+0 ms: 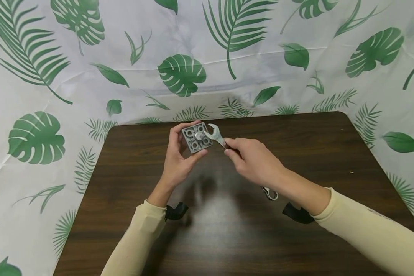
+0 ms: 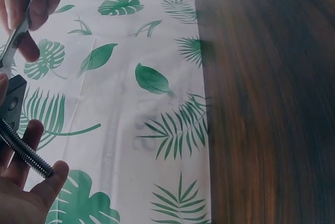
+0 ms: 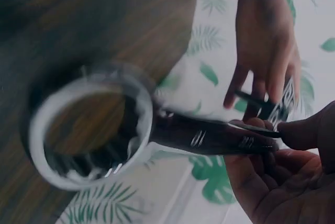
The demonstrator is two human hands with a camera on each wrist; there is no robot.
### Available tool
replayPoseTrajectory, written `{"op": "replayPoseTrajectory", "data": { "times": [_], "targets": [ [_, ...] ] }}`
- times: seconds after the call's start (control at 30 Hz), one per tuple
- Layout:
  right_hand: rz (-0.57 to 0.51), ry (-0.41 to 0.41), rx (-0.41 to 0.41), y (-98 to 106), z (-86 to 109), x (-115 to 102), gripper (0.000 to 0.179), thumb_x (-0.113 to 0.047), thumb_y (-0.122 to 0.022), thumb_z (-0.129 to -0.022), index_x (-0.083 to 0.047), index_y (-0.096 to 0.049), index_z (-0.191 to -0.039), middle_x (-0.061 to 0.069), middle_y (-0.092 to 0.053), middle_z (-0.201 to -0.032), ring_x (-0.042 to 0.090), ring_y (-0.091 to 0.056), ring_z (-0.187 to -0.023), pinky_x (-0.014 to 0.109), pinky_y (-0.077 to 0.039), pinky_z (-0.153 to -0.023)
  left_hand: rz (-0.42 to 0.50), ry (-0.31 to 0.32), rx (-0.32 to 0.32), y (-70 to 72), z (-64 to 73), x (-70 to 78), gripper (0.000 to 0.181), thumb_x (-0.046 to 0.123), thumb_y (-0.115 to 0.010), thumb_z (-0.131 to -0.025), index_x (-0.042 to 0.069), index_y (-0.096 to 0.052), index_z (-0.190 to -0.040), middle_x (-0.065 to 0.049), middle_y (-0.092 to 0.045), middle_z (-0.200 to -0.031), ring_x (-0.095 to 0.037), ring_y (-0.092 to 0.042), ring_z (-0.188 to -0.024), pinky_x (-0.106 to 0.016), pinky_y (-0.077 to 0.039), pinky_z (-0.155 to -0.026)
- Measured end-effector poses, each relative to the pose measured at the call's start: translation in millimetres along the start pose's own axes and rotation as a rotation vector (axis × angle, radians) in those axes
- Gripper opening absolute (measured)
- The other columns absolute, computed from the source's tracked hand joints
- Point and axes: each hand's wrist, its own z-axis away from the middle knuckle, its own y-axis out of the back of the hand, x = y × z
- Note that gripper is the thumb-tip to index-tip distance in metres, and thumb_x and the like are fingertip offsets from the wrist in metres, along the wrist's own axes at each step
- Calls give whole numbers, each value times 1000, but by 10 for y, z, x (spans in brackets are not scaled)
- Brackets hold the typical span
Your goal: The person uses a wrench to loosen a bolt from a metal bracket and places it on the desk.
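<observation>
My left hand (image 1: 176,163) grips a square grey metal plate (image 1: 194,146) by its edges, with the thumb at its lower side. Round recesses mark the plate's face, and a bolt head (image 1: 199,136) sits at its centre. Behind it, a long threaded shank (image 2: 26,153) sticks out past the left fingers in the left wrist view. My right hand (image 1: 255,159) holds a combination wrench (image 1: 218,137) between thumb and fingers. The wrench's open end is beside the bolt head; whether they touch I cannot tell. Its ring end (image 3: 39,145) points back under the right wrist.
Below both hands lies a dark wooden table (image 1: 131,172). A white cloth with green leaves (image 1: 138,84) hangs behind and around it. A small pale scrap (image 1: 351,172) is on the table at the right. Black straps (image 1: 176,211) show at both wrists.
</observation>
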Motion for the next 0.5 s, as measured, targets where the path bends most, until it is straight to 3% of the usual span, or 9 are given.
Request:
{"op": "replayPoseTrajectory", "data": {
  "times": [0.2,0.37,0.5],
  "targets": [
    [-115,-45,-33,-119,80,-87,28,-19,-56,-101,-9,-64,-126,-3,-49,-62,12,-41,-46,28,-36,-45,-10,-4,17,-10,-7,39,69,-22,-70,-77,-12,-32,-133,-24,-48,-141,-39,-52,-121,-32,-47,-92],
    [-230,-76,-64,-189,102,-134,30,-19,-56,-102,-8,-62,-128,-3,-50,-62,12,-41,-45,28,-35,-44,-9,-14,23,8,7,-116,74,-23,-71,-75,-4,-33,-136,-14,-49,-143,-33,-53,-123,-34,-47,-93],
    [-346,-98,-83,-234,91,-163,28,-18,-55,-102,-6,-63,-126,2,-57,-68,15,-52,-51,30,-44,-48,-10,-31,20,16,17,-212,76,-22,-71,-75,1,-35,-138,-10,-50,-144,-32,-52,-124,-40,-46,-95]
  ]
}}
